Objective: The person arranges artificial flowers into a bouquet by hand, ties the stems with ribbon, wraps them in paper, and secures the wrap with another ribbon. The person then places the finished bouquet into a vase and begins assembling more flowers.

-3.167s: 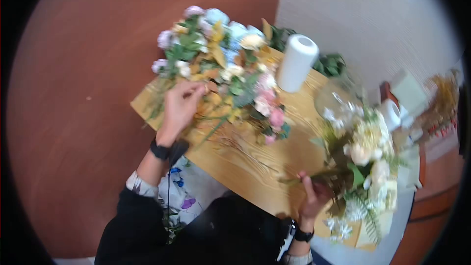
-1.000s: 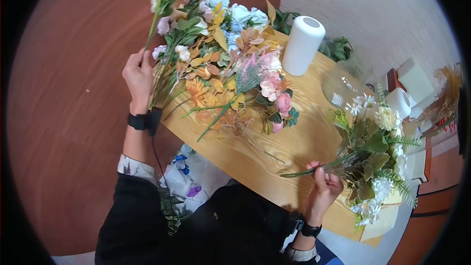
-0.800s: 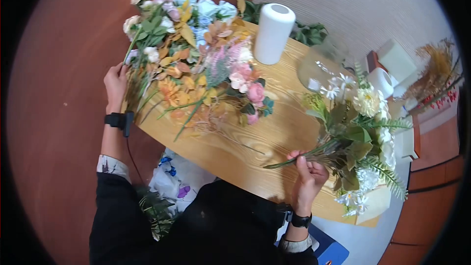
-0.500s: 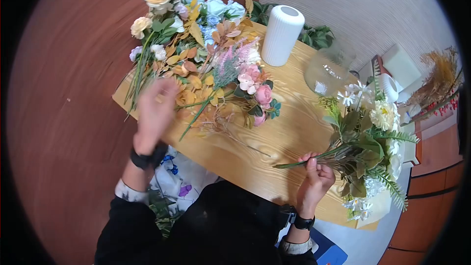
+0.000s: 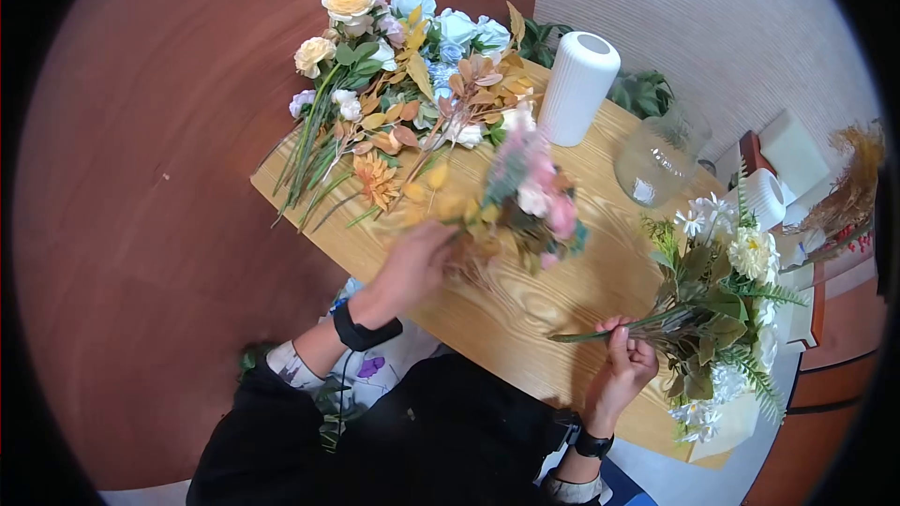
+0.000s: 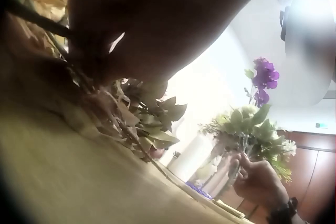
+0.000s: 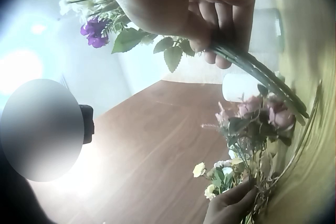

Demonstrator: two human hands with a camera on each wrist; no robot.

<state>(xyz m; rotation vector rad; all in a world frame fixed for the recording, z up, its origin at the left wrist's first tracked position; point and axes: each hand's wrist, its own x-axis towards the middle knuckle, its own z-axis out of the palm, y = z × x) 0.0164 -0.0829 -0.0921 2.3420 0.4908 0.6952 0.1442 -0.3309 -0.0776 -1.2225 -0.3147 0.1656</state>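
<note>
— Beyond the far edge of the light wood-grain worktop [image 5: 609, 244], a pale textured wall [image 5: 741, 47] is seen. What is placed along that edge?

— A tall white ribbed vase [image 5: 579, 94] is stood upright there. To its right, a rounded clear glass vase [image 5: 656, 169] is positioned.

— What is laid toward the left corner?

— Stems are heaped there: a large yellow rose-like flower [image 5: 351, 2], pale blue blooms [image 5: 457, 26] and an orange many-petalled flower [image 5: 376, 178].

— How is the left hand [image 5: 403, 267] engaged?

— It is positioned just inside the near edge and is blurred in the head view. In the right wrist view, stems are seen grasped in its fingers, below a bunch of pink flowers [image 5: 560, 217]. That bunch is located over the middle of the worktop; contact with the surface cannot be determined.

— And the right hand [image 5: 622, 370]?

— By the near edge, a leafy bunch of white and cream flowers [image 5: 727, 305] is gripped by its stems. The blooms are directed toward the right end, the dark green stem ends [image 5: 577, 336] toward the left.
</note>
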